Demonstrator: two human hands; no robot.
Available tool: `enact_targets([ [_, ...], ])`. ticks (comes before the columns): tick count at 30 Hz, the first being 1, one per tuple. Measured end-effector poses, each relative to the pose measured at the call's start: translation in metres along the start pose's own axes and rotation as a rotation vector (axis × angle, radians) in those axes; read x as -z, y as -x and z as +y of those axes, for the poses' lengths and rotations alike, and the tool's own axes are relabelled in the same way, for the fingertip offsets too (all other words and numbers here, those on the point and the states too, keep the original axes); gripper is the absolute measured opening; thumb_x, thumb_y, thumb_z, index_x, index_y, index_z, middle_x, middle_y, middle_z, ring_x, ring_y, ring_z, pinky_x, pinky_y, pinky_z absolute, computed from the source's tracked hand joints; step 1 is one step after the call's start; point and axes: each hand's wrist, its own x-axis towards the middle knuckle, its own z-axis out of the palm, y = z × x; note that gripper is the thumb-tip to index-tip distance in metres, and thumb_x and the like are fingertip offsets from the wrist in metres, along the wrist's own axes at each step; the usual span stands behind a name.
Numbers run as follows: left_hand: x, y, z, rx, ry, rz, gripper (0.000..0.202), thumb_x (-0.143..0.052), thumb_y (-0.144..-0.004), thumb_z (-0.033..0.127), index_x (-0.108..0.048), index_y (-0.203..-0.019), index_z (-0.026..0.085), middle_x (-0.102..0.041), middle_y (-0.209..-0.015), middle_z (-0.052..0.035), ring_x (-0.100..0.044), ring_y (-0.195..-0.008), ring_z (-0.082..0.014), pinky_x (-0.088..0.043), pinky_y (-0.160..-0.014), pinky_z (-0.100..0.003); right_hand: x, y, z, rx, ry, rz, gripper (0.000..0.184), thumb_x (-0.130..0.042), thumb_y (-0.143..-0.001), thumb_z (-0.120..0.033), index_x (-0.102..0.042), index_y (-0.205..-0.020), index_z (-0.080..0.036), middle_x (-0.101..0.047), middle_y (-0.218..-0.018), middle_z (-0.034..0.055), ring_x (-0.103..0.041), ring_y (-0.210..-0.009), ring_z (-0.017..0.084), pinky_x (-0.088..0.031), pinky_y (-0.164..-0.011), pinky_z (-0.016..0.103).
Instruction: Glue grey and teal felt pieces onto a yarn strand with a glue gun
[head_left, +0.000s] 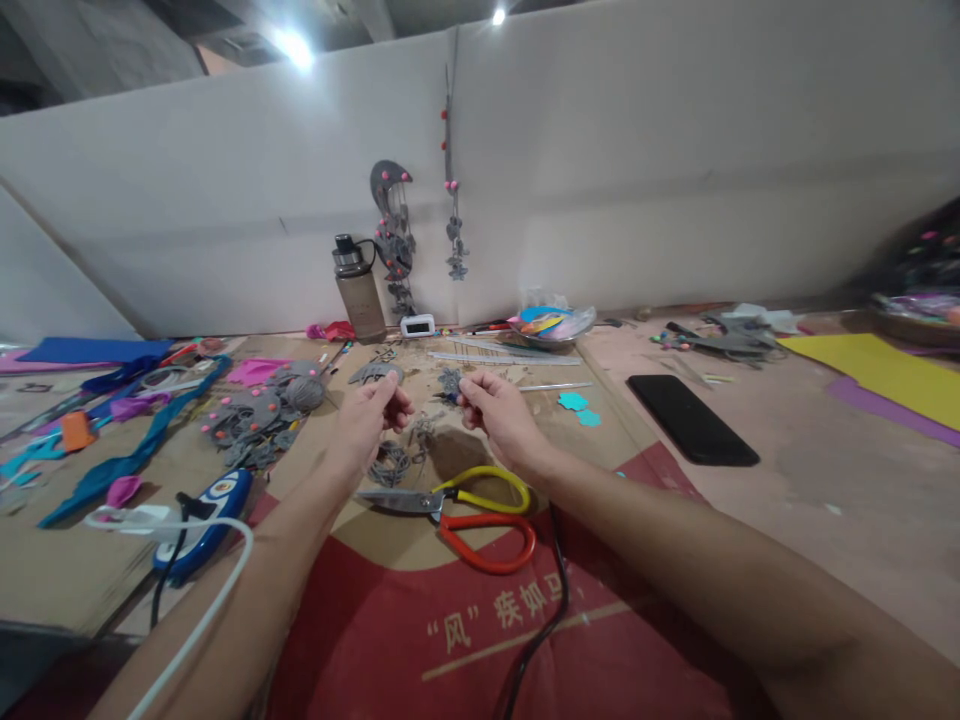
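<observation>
My right hand (499, 415) pinches a small grey felt piece (450, 382) between thumb and finger; it looks flower-shaped. To its left, my left hand (371, 418) is closed in a pinch, and whatever is in its fingers is too fine to make out. A coil of grey cord (390, 462) lies just below the left hand. Scissors with one yellow and one red handle (487, 542) rest slightly open on the cardboard, nearer to me. Behind the left hand lies a grey felt cutout (375, 373). Two turquoise paper-like shapes (577, 406) lie right of the right hand.
A bottle (361, 300) and a small white digital device (418, 326) stand by the wall. On the right lies a black phone (691, 418). Grey felt pieces with pink balls (251, 415) and a blue power strip (204, 525) with cables are at left.
</observation>
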Motion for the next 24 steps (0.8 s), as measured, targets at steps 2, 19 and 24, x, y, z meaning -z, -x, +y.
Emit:
enact_targets([
  [2,-0.003,0.001,0.000,0.012,0.000,-0.050,0.040,-0.061,-0.074,0.053,-0.062,-0.065,0.014,-0.060,-0.062,-0.0030,-0.051,-0.052,-0.0101,-0.039,-0.050,-0.023,-0.003,0.003,-0.001,-0.059,-0.094,-0.035,0.026,-0.067,-0.067,-0.036,-0.049,-0.069,-0.018,-0.053,-0.060,-0.0061,-0.041,-0.044,0.004,-0.033,-0.044,0.020],
  [19,-0.014,0.008,-0.005,-0.101,-0.116,-0.090,0.025,-0.066,-0.073,0.041,-0.062,-0.073,0.016,-0.062,-0.065,-0.0012,-0.056,-0.059,-0.0113,-0.040,-0.053,-0.022,-0.003,0.009,0.001,0.241,0.379,-0.086,0.014,-0.056,-0.080,-0.033,-0.053,-0.084,-0.020,-0.054,-0.071,-0.0037,-0.048,-0.057,0.008,-0.040,-0.053,0.022],
  [24,-0.018,0.013,-0.003,-0.084,-0.168,-0.114,0.024,-0.069,-0.071,0.038,-0.058,-0.067,0.016,-0.061,-0.059,0.0006,-0.056,-0.055,-0.0108,-0.039,-0.052,-0.021,-0.005,0.017,-0.005,0.363,0.564,-0.154,0.010,-0.055,-0.082,-0.028,-0.058,-0.087,-0.019,-0.061,-0.081,0.0004,-0.054,-0.071,0.011,-0.044,-0.066,0.025],
])
